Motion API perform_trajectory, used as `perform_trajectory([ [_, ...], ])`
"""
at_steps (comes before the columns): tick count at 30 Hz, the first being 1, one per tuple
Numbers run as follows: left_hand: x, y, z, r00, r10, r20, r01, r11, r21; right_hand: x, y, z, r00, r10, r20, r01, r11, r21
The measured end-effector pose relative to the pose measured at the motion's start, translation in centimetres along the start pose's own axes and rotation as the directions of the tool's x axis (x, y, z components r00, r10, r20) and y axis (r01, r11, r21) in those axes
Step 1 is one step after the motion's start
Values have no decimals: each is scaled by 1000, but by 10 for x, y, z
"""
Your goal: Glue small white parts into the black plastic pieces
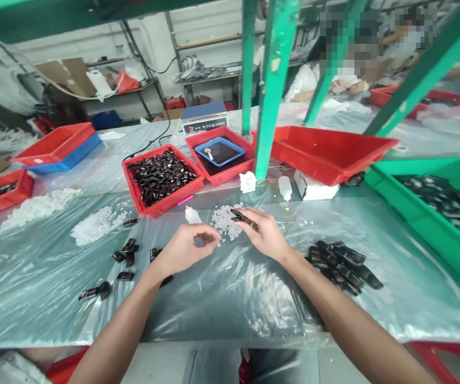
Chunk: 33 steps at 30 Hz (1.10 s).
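Observation:
Between the thumb and fingers of my right hand is a small black piece, held above a scatter of small clear-white bits. My left hand is pinched at the fingertips, close to a tiny whitish bit that I cannot make out well. Just behind it lies a white bottle with a yellowish tip. Black parts lie loose left of my left forearm, some partly hidden by it. A heap of longer black pieces rests beside my right forearm.
Behind my hands stand a red bin of dark parts, a red bin with a blue tray and a green post. A green bin is at right, white piles at left. People sit at the back right.

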State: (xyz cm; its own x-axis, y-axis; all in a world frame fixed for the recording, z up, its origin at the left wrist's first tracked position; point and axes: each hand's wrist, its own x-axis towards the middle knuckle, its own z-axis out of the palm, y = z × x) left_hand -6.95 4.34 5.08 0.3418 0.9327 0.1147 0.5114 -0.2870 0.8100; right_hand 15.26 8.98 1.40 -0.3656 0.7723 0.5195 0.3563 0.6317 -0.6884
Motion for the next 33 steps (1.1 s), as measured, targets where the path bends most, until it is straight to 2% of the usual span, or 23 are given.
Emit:
perform_trajectory([
  [3,-12,0,2,962,-11,274,-36,986,166,2,5,-2,999,50,10,-50,998,45],
  [5,-14,-2,-1,947,-23,319,-42,980,194,2,6,-2,996,75,45,-78,994,71],
  [6,-12,-2,-4,961,-23,276,-34,979,200,2,6,-2,995,86,58,-91,992,82],
  [8,-5,1,-12,996,4,84,-23,974,225,2,5,-2,992,102,80,-110,989,98],
  [10,5,6,-17,993,77,-87,-52,965,259,1,2,-1,989,106,105,-116,988,97],
  [11,10,8,-16,988,117,-104,-85,958,273,0,0,0,987,100,123,-111,990,90],
  [14,22,7,-5,974,227,-23,-216,951,221,-1,-7,1,981,69,180,-81,995,58],
  [16,24,1,6,967,243,-77,-232,964,128,-3,-9,1,977,56,204,-65,997,39],
  [20,20,-16,22,965,109,-240,-143,981,-131,-4,-11,4,987,58,148,-63,998,27],
  [23,16,-21,27,970,-20,-243,-64,940,-334,-5,-11,8,990,113,78,-120,989,85],
  [26,15,-21,34,972,-91,-215,-14,896,-444,-4,-12,12,971,228,72,-239,937,254],
  [30,15,-18,39,969,-103,-224,0,907,-420,-3,-13,18,931,358,76,-354,828,435],
  [33,14,-16,34,966,-41,-255,-16,975,-220,-1,-12,18,915,391,95,-390,803,451],
])
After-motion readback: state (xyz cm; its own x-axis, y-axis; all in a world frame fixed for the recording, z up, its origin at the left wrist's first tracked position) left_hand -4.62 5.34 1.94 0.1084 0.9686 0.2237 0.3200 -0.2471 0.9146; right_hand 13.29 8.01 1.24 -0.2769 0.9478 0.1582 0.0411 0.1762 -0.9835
